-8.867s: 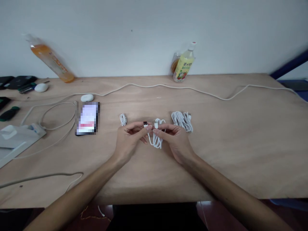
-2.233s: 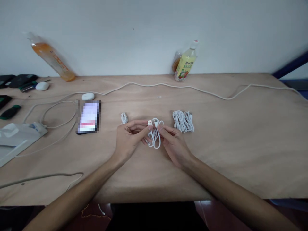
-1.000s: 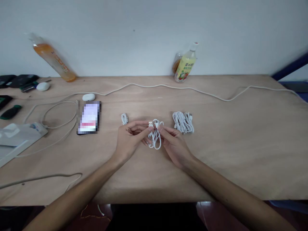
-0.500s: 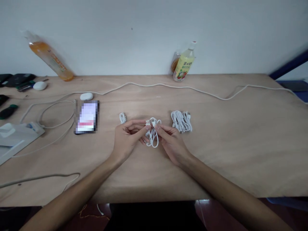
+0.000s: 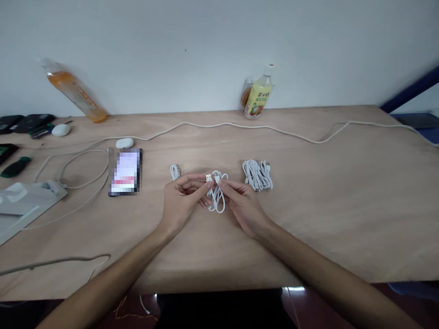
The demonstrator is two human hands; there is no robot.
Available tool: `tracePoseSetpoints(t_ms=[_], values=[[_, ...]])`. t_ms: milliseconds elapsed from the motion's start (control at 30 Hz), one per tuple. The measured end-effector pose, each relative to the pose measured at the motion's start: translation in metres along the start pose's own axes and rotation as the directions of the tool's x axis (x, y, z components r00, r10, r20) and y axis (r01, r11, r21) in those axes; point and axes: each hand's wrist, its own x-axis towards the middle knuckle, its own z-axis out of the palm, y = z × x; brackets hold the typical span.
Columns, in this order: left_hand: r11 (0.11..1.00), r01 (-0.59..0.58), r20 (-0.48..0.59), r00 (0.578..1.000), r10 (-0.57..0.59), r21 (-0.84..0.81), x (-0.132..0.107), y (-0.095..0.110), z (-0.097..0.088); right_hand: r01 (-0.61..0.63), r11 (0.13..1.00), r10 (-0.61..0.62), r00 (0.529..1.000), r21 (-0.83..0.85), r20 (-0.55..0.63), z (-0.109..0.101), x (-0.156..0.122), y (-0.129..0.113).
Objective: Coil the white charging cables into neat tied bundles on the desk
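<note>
A short white USB cable (image 5: 216, 198) hangs in loops between my two hands over the wooden table (image 5: 336, 201). My left hand (image 5: 181, 201) pinches the end with the USB plug (image 5: 209, 177). My right hand (image 5: 242, 205) pinches the cable's other end just beside it. A small coiled white cable (image 5: 174, 172) lies to the left of my hands. A bundle of several coiled white cables (image 5: 258, 174) lies to the right.
A phone (image 5: 125, 171) lies left of centre with a white earbud case (image 5: 124, 143) behind it. A long white cord (image 5: 274, 130) runs across the table. Two drink bottles (image 5: 259, 92) (image 5: 73, 90) stand against the wall. Dark devices and a plastic bag (image 5: 24, 201) sit at left.
Both hands have kept hold of the cable's ends, which have come closer together. The view has shifted slightly.
</note>
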Motion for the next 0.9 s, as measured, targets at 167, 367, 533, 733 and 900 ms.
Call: tracePoseSetpoints(t_ms=[167,367,533,733,900], values=[[1.0,0.002,0.003,1.0,-0.002,-0.01,-0.0001,-0.0006,0.0002,-0.007,1.0,0.007,1.0,-0.013,0.016,-0.0012,0.0008,0.0022],[0.999,0.007,0.012,1.0,-0.006,-0.048,0.0002,0.0002,0.0009,-0.012,1.0,0.012,1.0,0.003,0.022,-0.0007,0.0001,0.0016],[0.999,0.017,0.011,1.0,-0.016,-0.052,-0.0006,0.0009,0.0013,-0.006,1.0,0.006,1.0,0.007,0.009,-0.0004,-0.0001,0.001],[0.998,0.01,0.024,1.0,-0.009,-0.06,-0.0016,0.0002,0.0003,-0.007,1.0,0.007,1.0,0.006,0.003,-0.0017,-0.0002,0.0011],[0.995,0.005,0.024,1.0,-0.003,-0.103,-0.0007,-0.0028,0.0011,0.016,1.0,-0.016,1.0,-0.002,0.003,-0.0017,0.0002,0.0015]])
